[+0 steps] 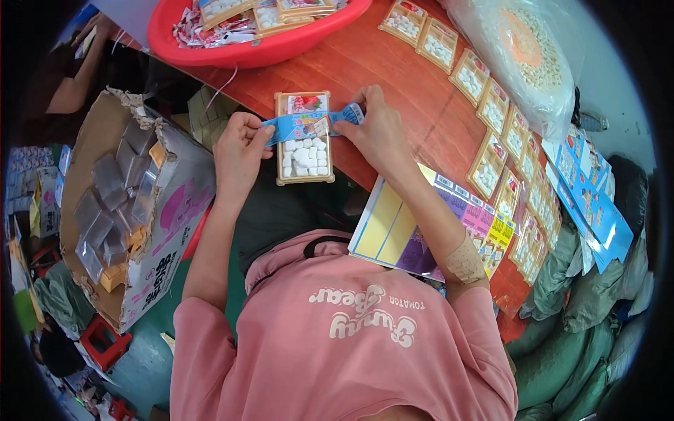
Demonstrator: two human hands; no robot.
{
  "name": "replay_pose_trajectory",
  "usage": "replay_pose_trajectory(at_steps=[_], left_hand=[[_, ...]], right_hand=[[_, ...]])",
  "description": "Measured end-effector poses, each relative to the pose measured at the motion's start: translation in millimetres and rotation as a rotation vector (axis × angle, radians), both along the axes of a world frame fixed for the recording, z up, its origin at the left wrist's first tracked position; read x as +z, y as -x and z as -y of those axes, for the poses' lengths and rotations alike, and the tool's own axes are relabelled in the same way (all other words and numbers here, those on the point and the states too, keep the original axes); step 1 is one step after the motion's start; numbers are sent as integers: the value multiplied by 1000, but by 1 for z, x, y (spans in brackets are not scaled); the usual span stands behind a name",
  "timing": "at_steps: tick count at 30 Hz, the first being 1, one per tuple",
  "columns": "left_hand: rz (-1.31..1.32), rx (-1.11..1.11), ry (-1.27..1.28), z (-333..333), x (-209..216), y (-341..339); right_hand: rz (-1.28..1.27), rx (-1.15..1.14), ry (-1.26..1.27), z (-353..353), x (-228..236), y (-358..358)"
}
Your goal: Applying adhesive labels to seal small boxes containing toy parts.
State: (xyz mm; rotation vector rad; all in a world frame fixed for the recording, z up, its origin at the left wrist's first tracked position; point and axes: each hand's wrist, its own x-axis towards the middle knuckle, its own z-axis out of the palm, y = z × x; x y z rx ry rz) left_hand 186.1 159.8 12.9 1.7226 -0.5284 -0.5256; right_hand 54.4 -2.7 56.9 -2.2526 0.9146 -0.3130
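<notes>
A small tan tray [279, 163] sits at the near edge of the red table, in front of my body. White marshmallow-like pieces [305, 156] fill its near part, and a packet with a red strawberry picture [305, 103] lies in its far part. Across the tray's middle runs a blue printed paper band [302, 127]. My left hand [242, 144] pinches the band's left end between thumb and fingers. At the other side, my right hand [375, 130] is closed on the right end, which curls upward. The tray's underside is hidden.
A red basin [260, 52] holding packets and filled trays stands at the far left. Rows of filled trays [469, 78] line the right side, beside a clear bag of white pieces [526, 56]. Printed sheets [382, 224] lie under my right arm. A cardboard box [168, 231] of clear cases stands left.
</notes>
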Motion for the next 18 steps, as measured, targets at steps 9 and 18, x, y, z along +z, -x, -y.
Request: replay_pose_trajectory(at_steps=[9, 18], left_hand=[[131, 65, 22, 2, -27, 11], [-294, -43, -2, 5, -12, 24]], right_hand=[[-2, 44, 12, 3, -4, -2], [14, 58, 32, 6, -6, -3]])
